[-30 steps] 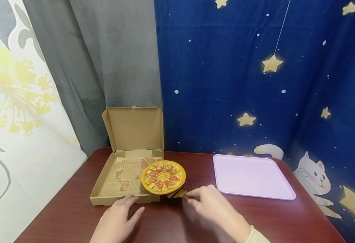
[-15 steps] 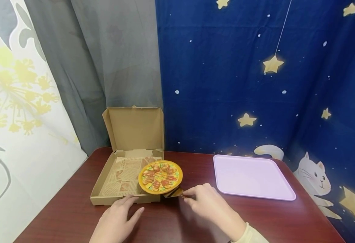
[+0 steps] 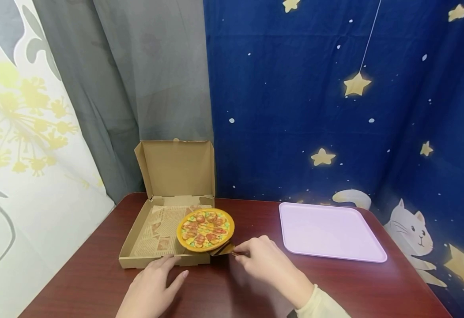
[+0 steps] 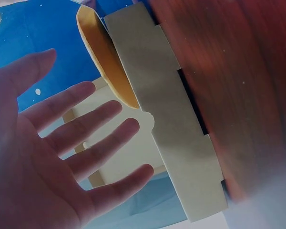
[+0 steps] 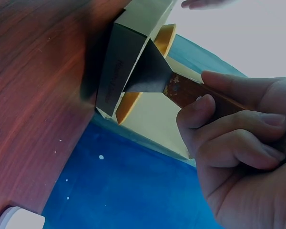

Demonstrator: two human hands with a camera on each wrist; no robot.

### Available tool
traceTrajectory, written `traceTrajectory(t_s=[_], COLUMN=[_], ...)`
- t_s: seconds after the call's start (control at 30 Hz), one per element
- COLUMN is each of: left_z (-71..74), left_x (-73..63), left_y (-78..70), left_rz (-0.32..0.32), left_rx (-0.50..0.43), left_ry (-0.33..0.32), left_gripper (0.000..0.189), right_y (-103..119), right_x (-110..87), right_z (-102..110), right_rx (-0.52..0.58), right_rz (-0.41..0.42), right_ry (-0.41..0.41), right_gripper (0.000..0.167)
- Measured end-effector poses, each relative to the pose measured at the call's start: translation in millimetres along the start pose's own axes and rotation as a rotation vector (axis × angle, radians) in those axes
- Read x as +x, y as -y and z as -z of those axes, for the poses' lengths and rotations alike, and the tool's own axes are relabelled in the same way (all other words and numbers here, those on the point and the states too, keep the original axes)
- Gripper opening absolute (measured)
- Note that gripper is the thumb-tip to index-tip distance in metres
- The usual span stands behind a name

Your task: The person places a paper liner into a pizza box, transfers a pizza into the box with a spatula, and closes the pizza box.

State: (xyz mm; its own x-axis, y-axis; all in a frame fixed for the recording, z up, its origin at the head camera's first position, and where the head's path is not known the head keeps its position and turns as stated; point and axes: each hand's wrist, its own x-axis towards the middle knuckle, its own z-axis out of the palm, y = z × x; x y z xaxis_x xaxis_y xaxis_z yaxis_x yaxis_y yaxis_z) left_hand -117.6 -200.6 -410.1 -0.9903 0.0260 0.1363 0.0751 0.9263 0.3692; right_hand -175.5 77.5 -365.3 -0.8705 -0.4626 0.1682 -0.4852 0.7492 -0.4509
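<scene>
In the head view my right hand (image 3: 269,263) grips a spatula (image 3: 223,249). The right wrist view shows its metal blade (image 5: 150,71) and wooden handle (image 5: 190,90), with my fingers curled round the handle. A round toy-like pizza (image 3: 205,230) with a thick yellow crust lies over the blade, which is partly hidden beneath it. The pizza overlaps the right side of an open cardboard pizza box (image 3: 136,238). My left hand (image 3: 152,285) is by the box's front wall (image 4: 157,105), its fingers spread and holding nothing; whether the fingertips touch it, I cannot tell.
Printed paper (image 3: 164,229) lines the box, and its lid (image 3: 178,170) stands upright at the back. To the right, a pale pink tray (image 3: 331,232) lies on the dark red table (image 3: 255,212). Grey and blue curtains (image 3: 287,132) hang behind.
My right hand has moved slightly left with the spatula, carrying the pizza further over the box. My left hand has stayed in place.
</scene>
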Motion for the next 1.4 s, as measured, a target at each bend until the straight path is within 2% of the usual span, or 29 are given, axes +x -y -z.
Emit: traceTrajectory(t_s=[0.5,0.8,1.4], left_z=[0.4,0.9,0.3], left_x=[-0.6,0.8,0.1], left_y=[-1.0,-1.9,-6.2], left_rz=[-0.015,-0.002,-0.009], left_rx=[0.002,0.012,0.000], left_ry=[-0.014,0.014,0.009], left_gripper=[0.042,0.043,0.043], right_y=[7.5,13.7,23.8], right_x=[14.0,23.4,45.6], right_z=[-2.6,-3.9,-11.3], right_rx=[0.015,0.015,-0.006], right_rz=[0.006,0.005,0.025], right_ry=[0.005,0.030,0.014], right_gripper=[0.015,0.016,0.016])
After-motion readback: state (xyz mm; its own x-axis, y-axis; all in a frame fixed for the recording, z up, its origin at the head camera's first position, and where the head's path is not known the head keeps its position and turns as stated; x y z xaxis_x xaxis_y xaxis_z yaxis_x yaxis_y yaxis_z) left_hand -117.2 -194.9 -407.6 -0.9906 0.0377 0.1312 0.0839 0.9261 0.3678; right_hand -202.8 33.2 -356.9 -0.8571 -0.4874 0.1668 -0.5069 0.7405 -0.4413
